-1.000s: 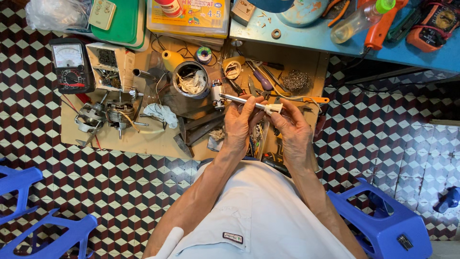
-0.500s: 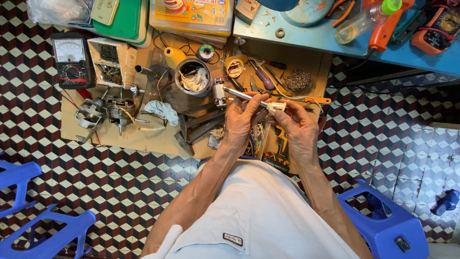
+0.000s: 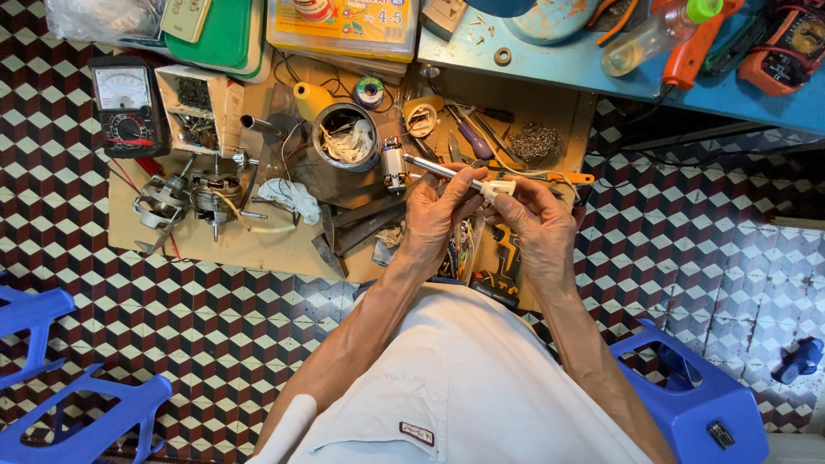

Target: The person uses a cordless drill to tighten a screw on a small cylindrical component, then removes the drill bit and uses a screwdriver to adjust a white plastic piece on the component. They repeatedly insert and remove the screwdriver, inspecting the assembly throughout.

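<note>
I sit over a brown work board laid on the patterned tile floor, with a blue bench at the far side. Blue plastic stools stand near left and near right.

Far left on the board lies a black meter. Right of it sits a white box of small parts. Nearer, two bare motor assemblies lie stripped, wires loose. At the board's middle stands a round tin stuffed with rags and wire; a small solder reel lies beyond it. A purple-handled screwdriver and a wad of steel wool lie far right of centre.

My left hand is closed round a thin metal rod, whose far end points toward a small motor core on the board. My right hand pinches a small white plastic piece fitted at the rod's near end. Both hands are raised above the board, at its centre right.

Assessment: the motors are already taken apart and the tools are out. The white piece appears to sit on the rod; whether it is fully seated I cannot tell. I judge the work to be mid-course, with the stripped motors not yet put back together.
</note>
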